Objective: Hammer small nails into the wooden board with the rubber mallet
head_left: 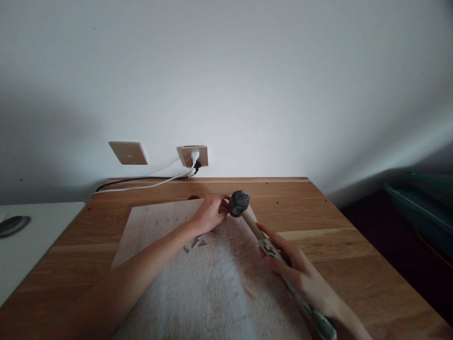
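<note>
My right hand (288,262) is wrapped round the handle of a rubber mallet (239,203) with a dark, worn head. The mallet's head hangs over the far right part of a pale, scuffed wooden board (198,288). Close beside it, my left hand (211,212) rests near the board's far edge with fingers pinched together. The mallet head partly covers those fingertips, so what they hold cannot be made out. Several loose metal nails (196,243) lie on the board, just under my left wrist.
The board lies on a wooden tabletop (300,208) against a white wall. A wall socket (203,155) has plugs in it, and a white cable (148,186) and a black one run left along the back edge. A white surface (46,236) stands at left.
</note>
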### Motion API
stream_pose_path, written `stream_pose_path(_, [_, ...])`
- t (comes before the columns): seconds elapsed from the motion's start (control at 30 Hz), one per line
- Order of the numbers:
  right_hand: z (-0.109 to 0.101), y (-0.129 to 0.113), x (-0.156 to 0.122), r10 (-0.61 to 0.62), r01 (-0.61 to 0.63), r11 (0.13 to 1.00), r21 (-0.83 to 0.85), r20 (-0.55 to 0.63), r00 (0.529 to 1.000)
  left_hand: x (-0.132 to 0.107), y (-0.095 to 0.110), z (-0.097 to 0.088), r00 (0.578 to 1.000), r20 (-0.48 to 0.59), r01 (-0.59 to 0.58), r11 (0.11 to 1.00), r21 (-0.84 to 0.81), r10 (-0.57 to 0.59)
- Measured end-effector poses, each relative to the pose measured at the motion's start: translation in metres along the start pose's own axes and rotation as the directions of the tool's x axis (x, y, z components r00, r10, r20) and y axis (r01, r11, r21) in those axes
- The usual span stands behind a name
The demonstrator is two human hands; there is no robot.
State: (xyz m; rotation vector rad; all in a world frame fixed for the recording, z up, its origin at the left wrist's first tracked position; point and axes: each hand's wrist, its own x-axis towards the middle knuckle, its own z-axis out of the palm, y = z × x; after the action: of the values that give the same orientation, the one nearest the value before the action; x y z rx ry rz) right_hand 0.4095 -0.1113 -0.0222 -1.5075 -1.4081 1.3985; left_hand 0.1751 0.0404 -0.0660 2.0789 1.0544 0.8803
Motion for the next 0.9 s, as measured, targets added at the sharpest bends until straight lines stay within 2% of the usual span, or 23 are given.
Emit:
stream_pose_path(0.13, [-0.001, -0.002, 0.001, -0.029, 0.028, 0.998, -0.052, -0.021, 0.999, -0.001, 0.002, -0.005, 1.000, 0.015, 0.000, 1.000, 0.004, 0.000])
stream_pose_path(0.23, [0.001, -0.004, 0.001, -0.012, 0.011, 0.999, -0.046, -0.010, 1.000, -0.004, 0.011, -0.025, 0.998, 0.057, -0.039, 0.997, 0.071, 0.035])
stream_pose_path(0.3, [0.002, -0.004, 0.001, -0.011, 0.011, 1.000, -0.021, 0.003, 1.000, -0.007, 0.021, -0.045, 0.988, 0.150, -0.074, 0.979, 0.191, 0.045])
stream_pose_path(0.37, [0.003, -0.002, 0.002, -0.011, 0.011, 1.000, 0.011, -0.005, 1.000, -0.012, 0.034, -0.062, 0.940, 0.341, -0.100, 0.959, 0.266, 0.004])
stream_pose_path(0.43, [0.003, 0.001, 0.004, -0.003, 0.004, 0.999, 0.038, -0.034, 0.999, -0.018, 0.046, -0.071, 0.862, 0.504, -0.142, 0.931, 0.337, -0.051])
stream_pose_path(0.5, [0.004, 0.003, 0.006, 0.015, -0.010, 0.998, 0.066, -0.072, 0.997, -0.023, 0.054, -0.072, 0.814, 0.572, -0.189, 0.886, 0.425, -0.101])
stream_pose_path(0.57, [0.004, 0.006, 0.007, 0.024, -0.015, 0.996, 0.092, -0.096, 0.995, -0.025, 0.058, -0.066, 0.802, 0.582, -0.207, 0.849, 0.486, -0.138])
stream_pose_path(0.63, [0.005, 0.006, 0.008, 0.023, -0.013, 0.995, 0.101, -0.097, 0.995, -0.026, 0.055, -0.061, 0.816, 0.564, -0.202, 0.849, 0.488, -0.130])
stream_pose_path(0.73, [0.007, 0.004, 0.009, 0.018, -0.010, 0.995, 0.099, -0.081, 0.997, -0.021, 0.043, -0.058, 0.864, 0.502, -0.199, 0.893, 0.405, -0.035])
stream_pose_path(0.9, [0.009, -0.004, 0.008, 0.023, -0.017, 0.995, 0.102, -0.052, 0.998, -0.010, 0.013, -0.062, 0.946, 0.319, -0.110, 0.985, 0.130, 0.064])
